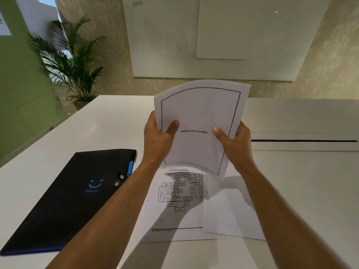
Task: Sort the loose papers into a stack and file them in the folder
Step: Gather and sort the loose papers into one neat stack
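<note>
Both hands hold a small stack of papers upright above the white table.

The left hand [158,135] and the right hand [236,141] each grip a side edge of the stack of papers [200,117], thumbs pressed on the front sheet — a bordered page headed "BIBLIOGRAPHY". The stack bows slightly and its lower edge hangs just above the table [108,121]. Under it lie two loose sheets: a diagram page [174,193] titled "WORKFLOW MODEL" and a blank sheet [231,212] overlapping its right side. The dark folder [71,197] — closed, with a blue smile mark — lies flat to the left, beside the left forearm. A potted palm [71,61] stands beyond the table's far left corner.
</note>
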### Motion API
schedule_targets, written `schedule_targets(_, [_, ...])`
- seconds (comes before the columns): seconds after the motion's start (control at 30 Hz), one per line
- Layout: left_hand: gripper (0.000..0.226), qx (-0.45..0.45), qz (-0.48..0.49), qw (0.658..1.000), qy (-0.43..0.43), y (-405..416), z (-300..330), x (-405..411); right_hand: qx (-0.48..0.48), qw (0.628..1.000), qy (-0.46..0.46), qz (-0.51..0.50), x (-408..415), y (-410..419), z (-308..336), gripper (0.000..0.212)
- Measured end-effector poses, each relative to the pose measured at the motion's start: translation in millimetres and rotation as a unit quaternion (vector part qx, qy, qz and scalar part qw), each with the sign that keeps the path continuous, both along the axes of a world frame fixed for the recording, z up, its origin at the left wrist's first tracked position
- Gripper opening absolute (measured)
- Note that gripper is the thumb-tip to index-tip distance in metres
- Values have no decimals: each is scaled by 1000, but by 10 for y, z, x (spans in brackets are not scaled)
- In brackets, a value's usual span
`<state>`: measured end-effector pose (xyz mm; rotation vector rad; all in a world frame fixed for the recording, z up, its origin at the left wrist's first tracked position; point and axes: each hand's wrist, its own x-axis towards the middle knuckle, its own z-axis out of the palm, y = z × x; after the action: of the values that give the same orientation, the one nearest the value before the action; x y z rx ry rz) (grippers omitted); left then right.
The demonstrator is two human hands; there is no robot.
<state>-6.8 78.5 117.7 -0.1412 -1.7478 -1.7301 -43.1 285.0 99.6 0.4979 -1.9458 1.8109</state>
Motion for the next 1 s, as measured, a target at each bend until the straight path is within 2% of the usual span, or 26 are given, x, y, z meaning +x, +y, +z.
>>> schedule_targets(0.13, [49, 5, 4, 999, -39, 76, -249, 78, -3, 999, -31, -30, 43, -12, -300, 43])
schedule_targets(0.23, [50, 35, -9, 996, -81, 87, -451, 97, -7, 997, -62, -38, 56, -36, -509, 47])
schedule_targets(0.33, [39, 39, -27, 992, -115, 91, -495, 69, -2, 996, -71, -49, 56, -71, -517, 43])
schedule_targets(0.47, [21, -35, -16, 994, -104, 82, -429, 26, 30, 996, -72, -39, 68, -28, -407, 31])
schedule_targets(0.53, [16, -23, -24, 994, -104, 35, -394, 20, 20, 994, -94, -61, 60, 60, -377, 25])
schedule_targets(0.57, [17, -5, -31, 993, -110, 5, -394, 11, 29, 989, -111, -96, 46, 129, -382, 29])
schedule_targets(0.63, [21, 16, -31, 989, -144, -64, -438, -11, 94, 963, -148, -205, -5, 329, -448, 42])
schedule_targets(0.73, [35, 14, -33, 974, -225, -191, -578, -51, 266, 879, -260, -299, -31, 678, -595, 60])
schedule_targets(0.8, [38, 10, -47, 962, -270, -284, -709, -68, 365, 816, -330, -303, 37, 836, -677, 72])
schedule_targets(0.87, [37, 9, -50, 948, -315, -362, -836, -75, 431, 770, -366, -294, 117, 920, -762, 79])
schedule_targets(0.93, [39, 4, -40, 935, -353, -408, -934, -80, 469, 743, -387, -280, 164, 942, -819, 85])
schedule_targets(1.0, [49, 4, -36, 925, -379, -422, -1004, -85, 497, 723, -397, -269, 173, 928, -829, 89])
